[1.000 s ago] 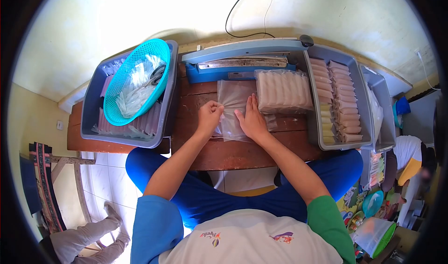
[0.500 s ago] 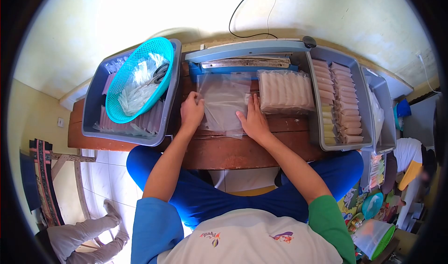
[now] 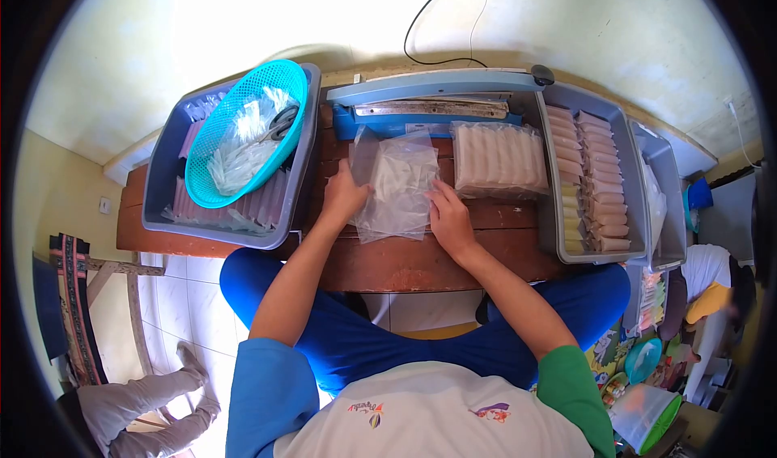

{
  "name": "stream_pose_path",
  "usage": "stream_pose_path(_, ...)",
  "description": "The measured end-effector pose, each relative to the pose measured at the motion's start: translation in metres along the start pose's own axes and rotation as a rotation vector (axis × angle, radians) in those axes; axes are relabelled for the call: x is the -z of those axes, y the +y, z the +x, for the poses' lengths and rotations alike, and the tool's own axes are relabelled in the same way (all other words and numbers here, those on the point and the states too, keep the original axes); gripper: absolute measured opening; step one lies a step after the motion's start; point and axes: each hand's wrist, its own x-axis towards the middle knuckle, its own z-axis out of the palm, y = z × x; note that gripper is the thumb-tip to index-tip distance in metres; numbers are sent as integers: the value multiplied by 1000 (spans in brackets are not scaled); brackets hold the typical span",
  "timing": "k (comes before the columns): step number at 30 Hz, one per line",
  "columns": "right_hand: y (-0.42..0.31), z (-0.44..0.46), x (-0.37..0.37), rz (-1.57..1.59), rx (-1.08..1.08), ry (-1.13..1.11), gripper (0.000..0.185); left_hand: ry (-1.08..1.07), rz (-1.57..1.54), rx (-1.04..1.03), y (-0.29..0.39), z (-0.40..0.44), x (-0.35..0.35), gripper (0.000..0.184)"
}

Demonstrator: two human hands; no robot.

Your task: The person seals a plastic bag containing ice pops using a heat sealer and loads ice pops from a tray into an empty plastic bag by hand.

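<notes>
Clear plastic bags [image 3: 395,184] lie loosely stacked on the brown wooden table, their edges out of line. The fingers of my left hand [image 3: 344,192] close on the left edge of the bags, where one side stands raised. At the right edge, my right hand [image 3: 452,222] pinches the plastic between thumb and fingers. Just right of it sits a clear pack of pinkish tube-shaped sachets [image 3: 498,159]. Behind the bags stands a blue impulse sealer [image 3: 437,92] with a long arm and a black knob.
On the left, a grey tub [image 3: 293,207] of filled tubes carries a turquoise basket [image 3: 194,171] with plastic scraps and scissors [image 3: 281,124]. Another grey tub [image 3: 571,257] at right holds rows of pink and yellowish tubes. Other people are partly visible at both lower sides.
The bags have shifted and fanned out, with the left side lifted. My right hand has gone from lying flat beside them to pinching their right edge.
</notes>
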Motion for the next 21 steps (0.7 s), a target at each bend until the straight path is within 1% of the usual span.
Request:
stream_pose_path(1, -2, 0, 1, -9, 61, 29, 20, 55, 41, -55, 4, -5, 0, 74)
stream_pose_path(2, -4, 1, 2, -8, 62, 28, 20, 56, 41, -55, 9, -8, 0, 74)
stream_pose_path(4, -12, 7, 8, 81, 62, 79, 19, 8, 79, -64, 14, -11, 2, 83)
stream_pose_path(5, -18, 11, 12, 81, 64, 79, 19, 10, 78, -63, 14, -11, 1, 83)
stream_pose_path(7, -31, 24, 22, 192, -34, 148, 21, -3, 1, -26, 12, -8, -1, 86)
stream_pose_path(11, -47, 55, 42, 206, 50, 189, 21, 29, -6, 50, 17, -9, 2, 86)
stream_pose_path(13, -60, 72, 57, 209, 101, 192, 23, 148, 63, 27, 27, -19, 6, 80)
stream_pose_path(14, -69, 79, 65, 209, 103, 191, 23, 150, 61, 28, 25, -19, 4, 80)
stream_pose_path(16, -84, 91, 78, 180, 224, 217, 25, 603, 136, -511, 22, -18, 2, 61)
stream_pose_path(17, -87, 96, 82, 180, 226, 216, 25, 605, 136, -510, 22, -18, 2, 61)
stream_pose_path(19, -93, 102, 87, 151, 483, 252, 29, 518, -140, -580, 24, -17, 3, 42)
stream_pose_path(20, -98, 102, 91, 151, 486, 252, 29, 520, -140, -580, 24, -15, 1, 42)
stream_pose_path(21, -105, 99, 95, 165, 582, 228, 30, 277, -499, -416, 23, -14, -2, 38)
